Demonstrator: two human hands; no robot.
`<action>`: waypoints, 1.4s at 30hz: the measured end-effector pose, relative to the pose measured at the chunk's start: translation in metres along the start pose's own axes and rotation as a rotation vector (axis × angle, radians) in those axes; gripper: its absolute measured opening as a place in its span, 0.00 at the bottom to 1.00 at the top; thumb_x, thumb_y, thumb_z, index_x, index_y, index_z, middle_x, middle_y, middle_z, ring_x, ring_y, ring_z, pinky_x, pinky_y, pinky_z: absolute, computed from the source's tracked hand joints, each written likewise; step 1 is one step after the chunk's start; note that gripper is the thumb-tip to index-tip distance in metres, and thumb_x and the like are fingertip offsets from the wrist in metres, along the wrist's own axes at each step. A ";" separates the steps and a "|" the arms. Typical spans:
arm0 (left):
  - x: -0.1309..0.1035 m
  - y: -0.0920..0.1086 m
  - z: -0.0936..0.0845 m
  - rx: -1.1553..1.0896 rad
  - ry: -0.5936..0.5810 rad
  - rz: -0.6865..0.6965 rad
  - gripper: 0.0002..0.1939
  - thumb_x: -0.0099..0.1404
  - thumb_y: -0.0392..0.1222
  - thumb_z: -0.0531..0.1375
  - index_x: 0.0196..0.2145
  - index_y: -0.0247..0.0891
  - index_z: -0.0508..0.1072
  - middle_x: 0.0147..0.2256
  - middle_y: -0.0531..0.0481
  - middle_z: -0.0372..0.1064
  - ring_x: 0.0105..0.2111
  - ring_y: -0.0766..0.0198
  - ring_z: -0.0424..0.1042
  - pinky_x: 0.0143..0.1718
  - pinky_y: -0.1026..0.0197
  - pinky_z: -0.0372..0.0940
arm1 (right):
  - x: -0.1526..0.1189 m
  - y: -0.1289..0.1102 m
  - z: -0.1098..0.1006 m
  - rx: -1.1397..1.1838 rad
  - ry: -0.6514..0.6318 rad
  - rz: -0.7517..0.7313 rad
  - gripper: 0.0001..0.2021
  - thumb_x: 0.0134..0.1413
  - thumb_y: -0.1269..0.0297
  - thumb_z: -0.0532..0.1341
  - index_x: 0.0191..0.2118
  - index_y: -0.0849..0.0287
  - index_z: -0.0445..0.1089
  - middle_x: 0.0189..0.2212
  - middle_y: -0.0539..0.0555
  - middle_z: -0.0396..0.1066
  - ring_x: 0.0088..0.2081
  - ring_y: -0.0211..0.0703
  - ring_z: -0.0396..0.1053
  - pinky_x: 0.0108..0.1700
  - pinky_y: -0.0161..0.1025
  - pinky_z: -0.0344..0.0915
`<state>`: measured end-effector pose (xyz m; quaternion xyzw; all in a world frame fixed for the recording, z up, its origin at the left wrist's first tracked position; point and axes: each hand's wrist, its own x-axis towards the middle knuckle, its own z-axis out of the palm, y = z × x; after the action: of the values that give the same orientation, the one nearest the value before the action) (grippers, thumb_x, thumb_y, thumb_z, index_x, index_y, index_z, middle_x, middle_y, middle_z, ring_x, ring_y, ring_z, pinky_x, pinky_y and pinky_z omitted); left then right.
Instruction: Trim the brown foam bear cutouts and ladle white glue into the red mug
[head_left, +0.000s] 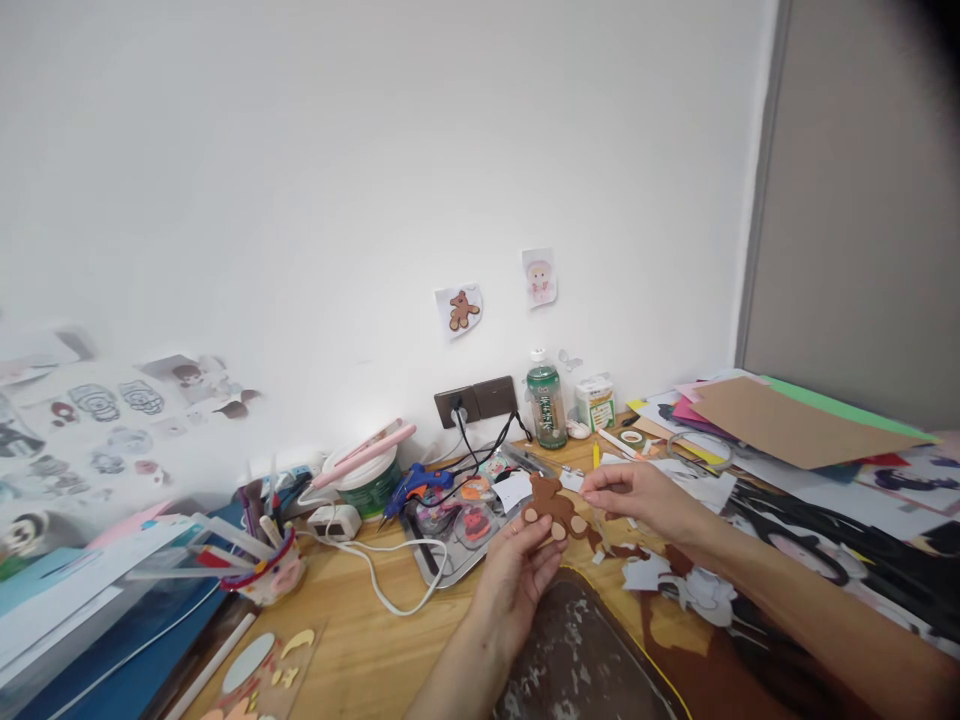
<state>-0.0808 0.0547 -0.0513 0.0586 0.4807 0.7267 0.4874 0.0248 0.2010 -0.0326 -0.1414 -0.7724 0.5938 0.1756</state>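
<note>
In the middle of the head view my left hand (517,580) grips a brown teddy bear cutout (551,505) with tan paw pads. Just to its right, my right hand (637,500) has thumb and forefinger pinched together beside the bear. Whatever sits between those fingertips is too small to make out. Below both hands lies a dark, stained mat (577,650) with a yellow edge. Brown and white paper scraps (675,585) are scattered under my right wrist.
A blue glue gun (420,487) rests by a metal tray (442,575) of small pieces. Left of it are a pen cup (270,575) and a white cable (375,580). A green bottle (546,405) stands at the wall. Coloured sheets (802,420) pile up on the right.
</note>
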 end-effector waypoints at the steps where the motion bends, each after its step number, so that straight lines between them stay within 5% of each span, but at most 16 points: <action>1: 0.000 -0.001 0.000 0.003 0.000 0.000 0.09 0.49 0.34 0.62 0.30 0.34 0.66 0.27 0.50 0.71 0.26 0.70 0.71 0.26 0.72 0.63 | 0.000 0.000 0.000 -0.009 -0.003 -0.005 0.11 0.43 0.58 0.60 0.29 0.61 0.69 0.24 0.49 0.66 0.28 0.35 0.62 0.30 0.31 0.60; 21: -0.001 -0.004 -0.001 0.035 -0.051 -0.016 0.13 0.47 0.35 0.63 0.32 0.35 0.65 0.27 0.50 0.71 0.24 0.70 0.70 0.27 0.70 0.63 | -0.010 -0.015 0.019 -0.554 0.138 -0.234 0.04 0.49 0.64 0.54 0.28 0.56 0.64 0.25 0.47 0.68 0.27 0.38 0.65 0.29 0.32 0.57; 42: -0.002 -0.004 0.000 0.017 -0.064 -0.017 0.10 0.48 0.33 0.62 0.31 0.34 0.66 0.26 0.50 0.71 0.24 0.71 0.70 0.25 0.72 0.62 | -0.011 -0.018 0.016 -0.534 0.114 -0.211 0.07 0.48 0.64 0.55 0.29 0.55 0.70 0.28 0.48 0.71 0.29 0.39 0.65 0.29 0.32 0.58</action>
<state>-0.0772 0.0533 -0.0530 0.0818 0.4717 0.7160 0.5081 0.0272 0.1783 -0.0199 -0.1347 -0.9006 0.3392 0.2362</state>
